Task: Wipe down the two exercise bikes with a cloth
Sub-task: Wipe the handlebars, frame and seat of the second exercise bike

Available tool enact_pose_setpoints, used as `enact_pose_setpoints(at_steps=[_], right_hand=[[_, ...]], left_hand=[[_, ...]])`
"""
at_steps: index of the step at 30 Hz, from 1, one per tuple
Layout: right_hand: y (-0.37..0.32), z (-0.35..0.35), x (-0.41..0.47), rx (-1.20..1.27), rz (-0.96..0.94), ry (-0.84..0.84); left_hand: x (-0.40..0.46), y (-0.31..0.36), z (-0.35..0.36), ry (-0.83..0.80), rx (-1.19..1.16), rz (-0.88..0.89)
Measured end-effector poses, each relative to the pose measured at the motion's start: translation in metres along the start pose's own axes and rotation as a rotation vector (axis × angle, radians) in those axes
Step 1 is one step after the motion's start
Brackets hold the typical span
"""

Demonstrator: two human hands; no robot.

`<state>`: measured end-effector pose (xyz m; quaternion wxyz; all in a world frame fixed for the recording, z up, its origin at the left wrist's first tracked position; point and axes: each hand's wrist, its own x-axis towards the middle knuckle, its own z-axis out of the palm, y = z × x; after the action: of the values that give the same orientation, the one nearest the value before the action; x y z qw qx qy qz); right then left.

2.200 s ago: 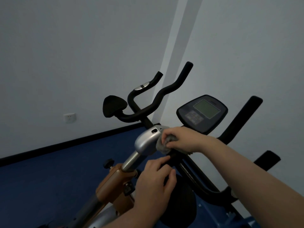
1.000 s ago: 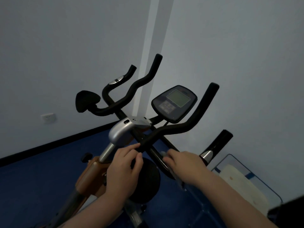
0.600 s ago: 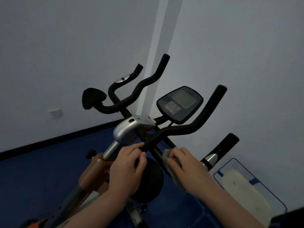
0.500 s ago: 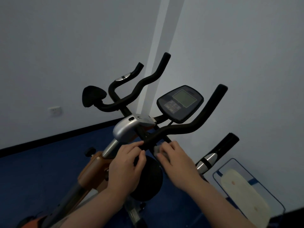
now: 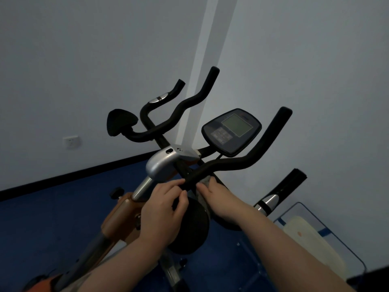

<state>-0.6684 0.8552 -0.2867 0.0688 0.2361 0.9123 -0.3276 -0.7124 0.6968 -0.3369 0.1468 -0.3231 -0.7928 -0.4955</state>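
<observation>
Subject: an exercise bike is shown from above and behind its handlebars, standing on a blue floor in the corner of a pale-walled room.
Cloth: a grey cloth is seen bunched against the near end of the right handlebar, partly covered by the hand working it.
Right hand: the right hand is curled over the cloth, which is pinched against the bar; thumb placement cannot be made out.
Left hand: the left hand is closed round the inner end of the same bar, fingertips touching the foam just beside the cloth, apparently as a steadying hold.
Unwiped parts in view: the console, the left handlebar, the silver stem cover and the lower side grip are not in contact with the cloth.
Progress: the wipe is judged to be in an early-to-middle stage on this bike, with work confined to the bar's inner end; which surfaces are already clean cannot be told from their look.
Remaining: the outer reach of the bar, the seat and frame, and a second bike, not clearly identifiable here, are presumed outstanding.
Other items: a wall socket and a clear bin at lower right are visible.
</observation>
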Motion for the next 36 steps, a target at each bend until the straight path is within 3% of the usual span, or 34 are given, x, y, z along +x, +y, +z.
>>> enact_pose_setpoints(at_steps=[2,6,8,13,17,21,24,27,30,32,36], right_hand=[[0.003,0.001,-0.006,-0.102,-0.051,0.023],[0.031,0.0,-0.032,-0.542,-0.191,0.086],[0.031,-0.001,-0.031,-0.556,-0.195,0.083],[0.004,0.006,-0.008,-0.269,-0.154,0.133],[0.029,0.003,-0.038,-0.593,-0.339,0.235],[0.06,-0.034,-0.075,-0.803,-0.595,0.271],[0.094,-0.081,-0.08,-0.914,-0.671,0.482],[0.107,-0.096,-0.075,-0.834,-0.539,0.674],[0.103,-0.052,-0.07,-0.579,-0.454,0.809],[0.103,-0.033,-0.071,-0.542,-0.568,0.764],[0.11,-0.09,-0.068,-0.887,-0.734,0.63]], left_hand=[[0.0,0.001,-0.001,-0.01,-0.001,0.016],[0.0,-0.003,0.001,-0.012,-0.001,0.018],[0.0,-0.004,0.002,0.007,0.004,0.012],[0.002,-0.001,0.001,0.033,0.039,0.068],[0.001,0.009,0.001,0.029,0.254,0.13],[0.016,0.037,0.01,-0.065,0.307,0.225],[0.025,0.055,0.02,-0.183,0.245,0.255],[0.024,0.055,0.021,-0.185,0.171,0.22],[0.021,0.051,0.02,-0.159,0.127,0.223],[0.021,0.05,0.021,-0.152,0.12,0.229],[0.022,0.05,0.022,-0.161,0.131,0.239]])
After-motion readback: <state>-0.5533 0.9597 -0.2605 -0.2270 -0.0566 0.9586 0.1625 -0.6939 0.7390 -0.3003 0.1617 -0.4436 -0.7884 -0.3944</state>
